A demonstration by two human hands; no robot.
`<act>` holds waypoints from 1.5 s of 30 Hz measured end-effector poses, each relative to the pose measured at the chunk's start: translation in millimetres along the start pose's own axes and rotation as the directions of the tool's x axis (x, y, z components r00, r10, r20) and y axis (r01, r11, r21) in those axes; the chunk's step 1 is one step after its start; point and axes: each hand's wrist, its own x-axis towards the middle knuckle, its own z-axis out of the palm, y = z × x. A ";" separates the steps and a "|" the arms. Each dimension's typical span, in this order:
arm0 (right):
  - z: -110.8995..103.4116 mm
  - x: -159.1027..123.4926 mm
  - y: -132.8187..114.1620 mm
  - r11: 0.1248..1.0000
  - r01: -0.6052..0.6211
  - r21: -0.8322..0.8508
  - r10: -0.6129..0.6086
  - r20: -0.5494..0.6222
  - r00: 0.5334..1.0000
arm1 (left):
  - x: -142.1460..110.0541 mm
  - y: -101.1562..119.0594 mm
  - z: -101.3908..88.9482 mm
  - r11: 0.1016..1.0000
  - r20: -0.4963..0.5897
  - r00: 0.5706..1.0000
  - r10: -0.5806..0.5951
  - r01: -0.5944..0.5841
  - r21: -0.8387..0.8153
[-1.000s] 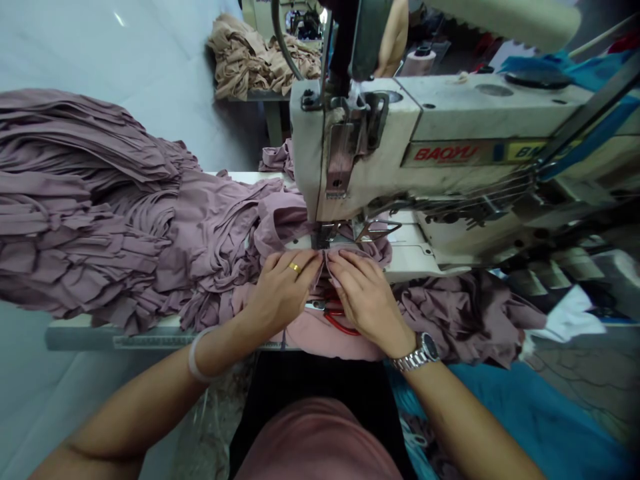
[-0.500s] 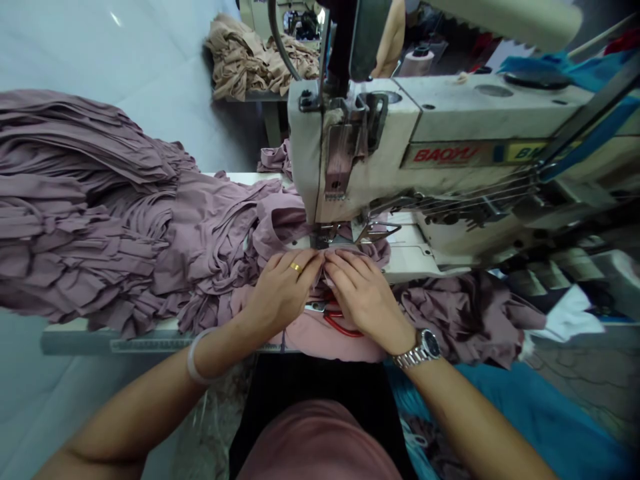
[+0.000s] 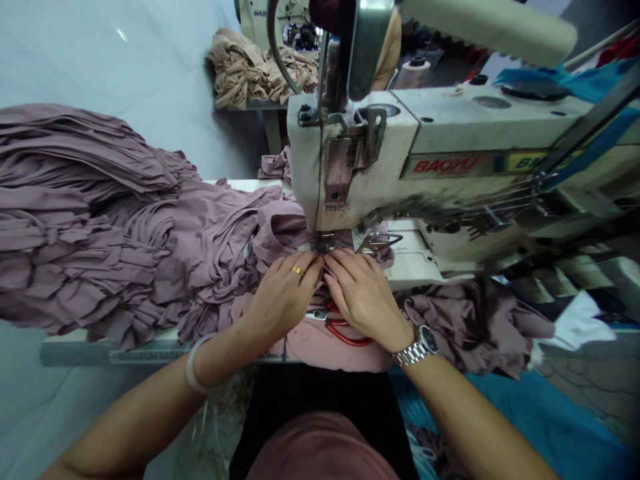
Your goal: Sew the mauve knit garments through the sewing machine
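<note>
Both hands are at the front of a white sewing machine (image 3: 450, 127), close to its presser foot (image 3: 325, 243). My left hand (image 3: 280, 293), with a gold ring, presses its fingers together on a mauve fabric piece (image 3: 279, 230) just left of the foot. On the right, my right hand (image 3: 365, 293) bends its fingers over the same fabric, its fingertips almost meeting the left ones. The cloth between the fingers is mostly hidden. Red-handled scissors (image 3: 347, 339) lie below the hands on pink fabric (image 3: 320, 353), partly covered by my right hand.
A tall pile of mauve garment pieces (image 3: 90, 220) covers the table's left side. Darker mauve cloth (image 3: 475, 320) hangs at the right, beside a white scrap (image 3: 580, 323). Beige cloth (image 3: 245, 70) lies on another table behind. A co-worker's arm (image 3: 389, 57) shows behind the machine head.
The view has shifted slightly, so the machine and table sit a little lower in the picture. Both hands stay on the fabric by the presser foot.
</note>
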 end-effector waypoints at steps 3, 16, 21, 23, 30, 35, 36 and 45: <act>0.7 -3.1 2.0 0.997 0.026 0.073 -0.023 -0.046 0.999 | -2.4 -3.7 -1.0 0.997 -0.024 0.997 0.067 -0.068 -0.041; 0.8 1.0 3.8 0.991 0.077 0.108 -0.067 -0.098 0.993 | -0.8 -8.4 0.8 0.989 -0.071 0.996 0.056 -0.066 -0.135; 3.4 4.9 10.2 0.996 0.050 0.067 -0.046 -0.058 0.997 | 5.2 -13.1 4.1 0.988 -0.086 0.995 0.052 -0.063 -0.139; 4.9 5.3 13.8 0.996 0.036 0.087 -0.032 -0.055 0.998 | 7.4 -14.7 3.3 0.986 -0.096 0.994 0.059 -0.073 -0.149; 5.8 4.0 20.7 0.993 0.041 0.109 -0.038 -0.035 0.999 | 8.1 -16.6 2.4 0.981 -0.108 0.993 0.046 -0.065 -0.180; 0.8 6.4 13.8 0.995 0.082 -0.062 -0.083 -0.018 0.996 | 8.0 -18.4 2.5 0.985 -0.102 0.993 0.057 -0.073 -0.159; -0.2 7.0 11.5 0.991 0.095 -0.097 -0.097 -0.009 0.995 | 8.3 -18.6 2.8 0.985 -0.096 0.993 0.062 -0.076 -0.155; -5.7 4.1 22.3 0.962 0.267 -0.055 -0.266 0.030 0.964 | 9.2 -18.3 -3.7 0.970 -0.053 0.997 0.060 -0.070 -0.232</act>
